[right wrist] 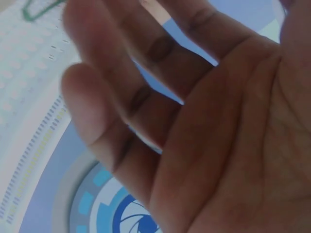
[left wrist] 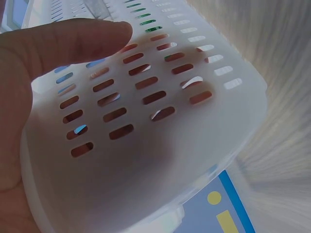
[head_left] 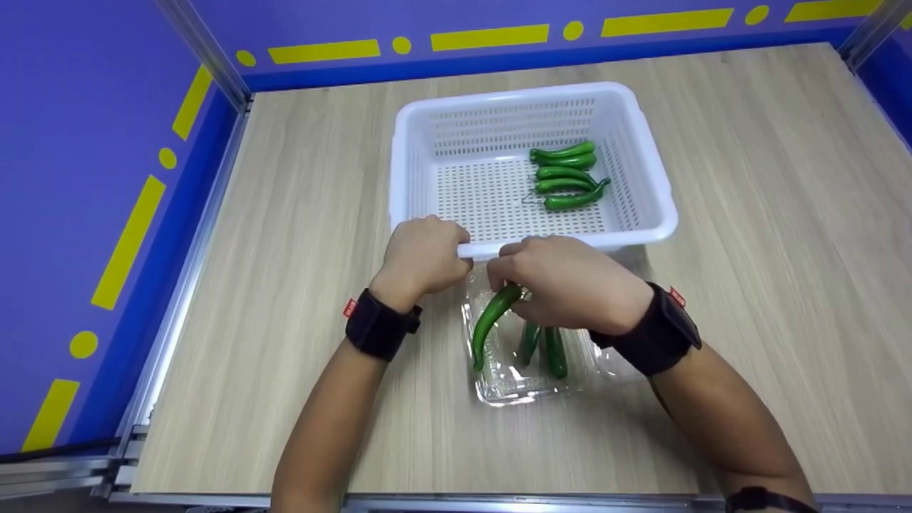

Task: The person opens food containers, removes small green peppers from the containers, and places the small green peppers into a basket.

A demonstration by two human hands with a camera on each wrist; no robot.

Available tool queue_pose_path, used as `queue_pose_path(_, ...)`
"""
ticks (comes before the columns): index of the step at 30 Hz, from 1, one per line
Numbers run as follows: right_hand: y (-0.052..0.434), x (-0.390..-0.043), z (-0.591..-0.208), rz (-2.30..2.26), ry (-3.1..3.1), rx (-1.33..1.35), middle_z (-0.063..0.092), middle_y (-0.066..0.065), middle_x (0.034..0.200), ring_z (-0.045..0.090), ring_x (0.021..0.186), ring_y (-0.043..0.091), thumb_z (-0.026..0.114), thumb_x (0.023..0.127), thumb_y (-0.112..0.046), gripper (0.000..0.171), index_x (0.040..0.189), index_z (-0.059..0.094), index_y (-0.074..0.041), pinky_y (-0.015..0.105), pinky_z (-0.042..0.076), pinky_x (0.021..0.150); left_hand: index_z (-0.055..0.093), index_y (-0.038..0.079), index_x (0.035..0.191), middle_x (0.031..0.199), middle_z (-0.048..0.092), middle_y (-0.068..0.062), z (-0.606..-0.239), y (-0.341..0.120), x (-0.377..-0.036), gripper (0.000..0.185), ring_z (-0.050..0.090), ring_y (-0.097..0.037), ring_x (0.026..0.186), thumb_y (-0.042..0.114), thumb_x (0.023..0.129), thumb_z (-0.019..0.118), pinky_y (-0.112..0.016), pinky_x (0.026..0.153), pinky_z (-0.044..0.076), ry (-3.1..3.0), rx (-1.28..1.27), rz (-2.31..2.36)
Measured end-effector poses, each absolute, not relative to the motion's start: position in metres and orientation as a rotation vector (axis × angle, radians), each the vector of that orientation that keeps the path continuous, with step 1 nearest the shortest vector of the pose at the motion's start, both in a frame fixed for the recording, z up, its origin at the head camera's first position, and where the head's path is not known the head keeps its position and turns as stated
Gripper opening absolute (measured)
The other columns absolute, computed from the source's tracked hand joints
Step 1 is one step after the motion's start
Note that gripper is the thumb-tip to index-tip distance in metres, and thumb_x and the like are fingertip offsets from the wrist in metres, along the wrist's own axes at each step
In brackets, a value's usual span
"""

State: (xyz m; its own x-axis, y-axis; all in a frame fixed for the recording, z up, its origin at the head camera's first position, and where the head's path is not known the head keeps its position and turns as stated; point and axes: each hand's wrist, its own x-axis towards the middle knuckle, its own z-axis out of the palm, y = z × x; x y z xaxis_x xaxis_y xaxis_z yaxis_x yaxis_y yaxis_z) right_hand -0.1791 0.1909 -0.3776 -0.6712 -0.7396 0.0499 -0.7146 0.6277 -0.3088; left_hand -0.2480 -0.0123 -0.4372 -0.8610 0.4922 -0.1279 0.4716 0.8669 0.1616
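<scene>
While the right hand (head_left: 570, 281) holds one green pepper (head_left: 491, 320) with its fingers curled round the stem end, the pepper hangs tilted over the clear plastic tray (head_left: 499, 388), which lies on the counter (head_left: 285, 399) just in front of the white basket (head_left: 641, 167). Two more peppers (head_left: 545, 349) lie in the tray, partly under the hand. The right wrist view does not clearly show the grip.

The left hand (head_left: 424, 256) grips the basket's near rim, fingers curled over its edge; the left wrist view confirms a finger (left wrist: 73, 41) lying along the slotted wall (left wrist: 160, 121).

To do the step well, lift the pepper clear of the tray wall and the basket rim, and keep the basket steadied. The near rim and the left hand stand closest to the path.

Farther off, five peppers (head_left: 566, 177) lie in the basket's right half.
</scene>
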Motion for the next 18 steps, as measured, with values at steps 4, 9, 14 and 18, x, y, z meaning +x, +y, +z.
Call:
queue_pose_path(4, 0.1909, -0.1802, -0.3746, -0.475, 2.773, -1.259, 0.069, -0.004, 0.088, 0.064, 0.077, 0.017, 0.077, 0.077, -0.007, 0.019, 0.092, 0.070, -0.017, 0.037, 0.053, 0.070, 0.062, 0.020, 0.069, 0.062, 0.049, 0.004, -0.4378, -0.0128, -0.2482, 0.015, 0.054, -0.022, 0.062, 0.025, 0.083, 0.064, -0.039, 0.053, 0.042, 2.880, 0.744, 0.183)
queue_pose_path(9, 0.1925, -0.1816, -0.3721, -0.493, 2.780, -1.245, 0.066, -0.006, 0.087, 0.061, 0.076, 0.014, 0.078, 0.080, -0.011, 0.018, 0.094, 0.069, -0.018, 0.034, 0.052, 0.070, 0.056, 0.021, 0.066, 0.061, 0.046, 0.005, -0.4381, -0.0131, -0.2483, 0.020, 0.052, -0.020, 0.061, 0.026, 0.083, 0.064, -0.037, 0.053, 0.040, 2.879, 0.741, 0.182)
queue_pose_path(14, 0.1940, -0.1827, -0.3704, -0.526, 2.778, -1.248, 0.066, -0.006, 0.088, 0.062, 0.078, 0.013, 0.077, 0.083, -0.012, 0.016, 0.095, 0.069, -0.018, 0.034, 0.053, 0.072, 0.052, 0.022, 0.064, 0.061, 0.047, 0.005, -0.4373, -0.0134, -0.2479, 0.024, 0.053, -0.020, 0.061, 0.027, 0.084, 0.065, -0.037, 0.052, 0.040, 2.871, 0.738, 0.194)
queue_pose_path(18, 0.1947, -0.1839, -0.3687, -0.557, 2.779, -1.246, 0.067, -0.006, 0.090, 0.061, 0.078, 0.013, 0.076, 0.085, -0.014, 0.013, 0.096, 0.070, -0.017, 0.034, 0.052, 0.073, 0.052, 0.022, 0.063, 0.061, 0.048, 0.005, -0.4373, -0.0136, -0.2475, 0.024, 0.053, -0.020, 0.061, 0.025, 0.083, 0.065, -0.037, 0.052, 0.039, 2.870, 0.736, 0.204)
